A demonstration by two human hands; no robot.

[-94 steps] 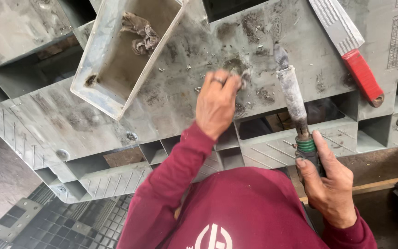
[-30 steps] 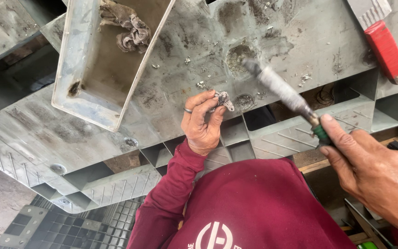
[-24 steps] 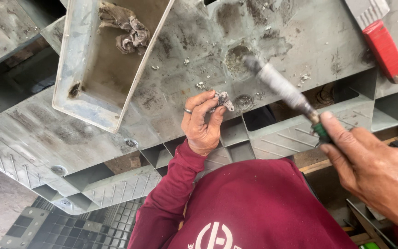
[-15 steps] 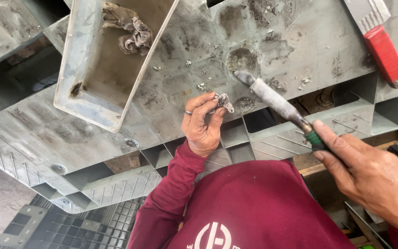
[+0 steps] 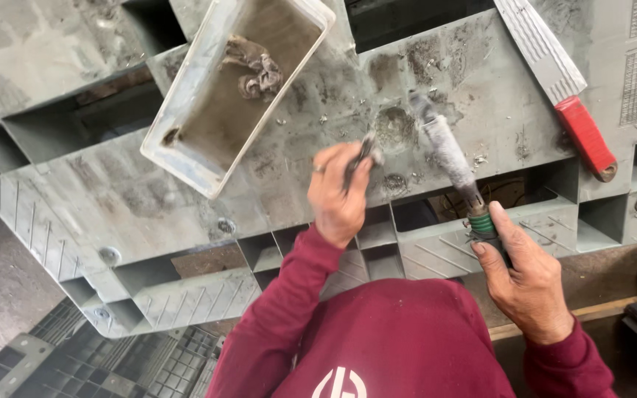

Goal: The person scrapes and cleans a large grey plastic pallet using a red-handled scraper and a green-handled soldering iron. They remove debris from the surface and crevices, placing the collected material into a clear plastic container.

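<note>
My left hand [image 5: 339,193], ring on one finger, pinches a small dark metal piece [image 5: 366,149] against the dirty grey plastic pallet [image 5: 112,199]. My right hand [image 5: 528,284] grips the green-banded handle of a hammer [image 5: 447,158], whose taped, grimy shaft runs up and left. The hammer head hovers just above the pallet, right of the small piece and beside a round scuffed dent [image 5: 394,127]. Both sleeves are maroon.
A shallow grey tray [image 5: 186,158] with a lump of dirty rag [image 5: 258,70] lies tilted on the pallet at upper left. A hand saw with a red handle [image 5: 585,136] rests at upper right. Other grey pallets lie at the lower left.
My left hand has moved up with the small piece toward the scuffed dent. The hammer has swung from a raised slant to nearer upright, its head closer to the pallet.
</note>
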